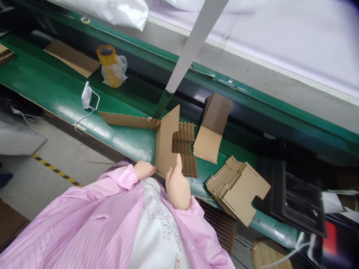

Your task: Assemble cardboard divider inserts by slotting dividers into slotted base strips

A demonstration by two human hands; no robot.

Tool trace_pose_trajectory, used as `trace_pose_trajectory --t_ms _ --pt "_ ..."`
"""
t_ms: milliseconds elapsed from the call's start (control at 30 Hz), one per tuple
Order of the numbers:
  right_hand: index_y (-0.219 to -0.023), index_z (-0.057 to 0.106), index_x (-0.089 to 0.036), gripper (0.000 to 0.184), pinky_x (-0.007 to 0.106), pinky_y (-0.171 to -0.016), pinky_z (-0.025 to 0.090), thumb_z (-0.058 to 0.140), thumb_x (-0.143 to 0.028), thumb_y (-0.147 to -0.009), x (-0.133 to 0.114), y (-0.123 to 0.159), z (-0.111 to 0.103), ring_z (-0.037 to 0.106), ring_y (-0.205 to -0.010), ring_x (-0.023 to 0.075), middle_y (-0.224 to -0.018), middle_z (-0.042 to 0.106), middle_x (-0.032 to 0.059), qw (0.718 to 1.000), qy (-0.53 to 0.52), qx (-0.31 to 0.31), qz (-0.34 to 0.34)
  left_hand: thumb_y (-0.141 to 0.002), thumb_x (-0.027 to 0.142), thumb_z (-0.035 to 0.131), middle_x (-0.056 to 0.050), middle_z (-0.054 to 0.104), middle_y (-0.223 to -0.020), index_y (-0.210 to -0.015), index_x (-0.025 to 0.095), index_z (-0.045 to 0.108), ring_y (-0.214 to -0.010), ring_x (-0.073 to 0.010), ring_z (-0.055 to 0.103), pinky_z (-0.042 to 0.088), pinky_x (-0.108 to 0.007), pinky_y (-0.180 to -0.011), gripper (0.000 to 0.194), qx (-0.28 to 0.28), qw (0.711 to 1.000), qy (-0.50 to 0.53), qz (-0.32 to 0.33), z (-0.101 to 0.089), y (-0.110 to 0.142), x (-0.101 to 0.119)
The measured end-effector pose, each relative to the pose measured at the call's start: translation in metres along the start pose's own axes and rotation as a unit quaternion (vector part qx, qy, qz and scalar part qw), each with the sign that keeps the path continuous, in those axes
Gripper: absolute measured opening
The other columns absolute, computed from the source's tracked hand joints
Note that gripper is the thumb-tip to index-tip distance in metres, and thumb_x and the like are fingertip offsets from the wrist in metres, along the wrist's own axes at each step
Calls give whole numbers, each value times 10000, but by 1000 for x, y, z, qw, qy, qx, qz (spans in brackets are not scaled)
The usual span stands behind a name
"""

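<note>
A notched cardboard divider panel [166,140] stands upright in front of me, joined to a slotted grid [184,149] of cardboard strips on its right. My left hand [144,170] is closed at the panel's lower left corner, its fingertips on the edge. At the lower right part of the panel, my right hand [178,186] grips with the thumb on the near face and the index finger stretched along the edge. Its other fingers are hidden. A long slotted strip [129,120] extends left from the panel. Near my left sleeve, a thin brown piece [101,163] shows edge-on.
Slotted strips [210,138] and notched panels [241,186] lie stacked at right on the green bench [64,101]. A small white fan [87,96] and yellow tape rolls [110,65] stand at left. A slanting post [193,48] rises behind the grid. Black frames [297,198] lie far right.
</note>
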State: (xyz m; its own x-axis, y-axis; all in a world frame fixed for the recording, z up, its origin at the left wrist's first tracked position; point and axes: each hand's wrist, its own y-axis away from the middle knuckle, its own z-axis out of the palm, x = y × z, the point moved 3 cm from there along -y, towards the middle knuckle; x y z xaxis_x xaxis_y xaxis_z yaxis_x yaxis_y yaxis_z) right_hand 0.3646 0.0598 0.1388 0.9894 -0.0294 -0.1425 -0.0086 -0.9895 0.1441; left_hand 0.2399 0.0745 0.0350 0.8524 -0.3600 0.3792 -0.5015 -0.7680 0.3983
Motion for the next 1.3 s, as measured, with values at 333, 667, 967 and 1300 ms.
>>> trace_pose_trajectory --t_ms 333,667,967,1300 --pt "-1492 219 -55 590 223 -417 333 335 -138 -920 -10 -1 21 595 -484 149 -607 624 40 998 43 -20 -50 -947 323 422 -135 730 -830 -1034 176 718 -791 -271 697 510 -329 -676 341 3 1000 17 7 -3 -1 0" --pt "-1508 168 -42 675 240 -465 394 391 -101 -874 -25 -27 46 664 -627 167 -795 679 84 987 93 -119 -54 -931 387 457 -83 741 -875 -962 217 724 -785 -234 689 484 -292 -652 318 -38 997 52 38 -19 2 -8" --pt "-1469 336 -70 549 270 -619 443 327 -117 -922 -30 -26 59 642 -914 202 -1013 673 142 988 76 -122 -62 -875 52 387 -56 415 -1500 -1365 209 471 -1395 -213 329 374 -359 -1044 521 109 990 -21 88 -64 -33 -40" --pt "-1356 480 -216 508 299 -801 459 404 -436 -904 190 -60 57 612 -901 183 -1078 660 63 927 -227 125 271 -741 -52 343 28 144 -1600 -1518 315 176 -1431 -270 260 325 -504 -1104 876 -10 996 -87 34 -34 -44 -76"
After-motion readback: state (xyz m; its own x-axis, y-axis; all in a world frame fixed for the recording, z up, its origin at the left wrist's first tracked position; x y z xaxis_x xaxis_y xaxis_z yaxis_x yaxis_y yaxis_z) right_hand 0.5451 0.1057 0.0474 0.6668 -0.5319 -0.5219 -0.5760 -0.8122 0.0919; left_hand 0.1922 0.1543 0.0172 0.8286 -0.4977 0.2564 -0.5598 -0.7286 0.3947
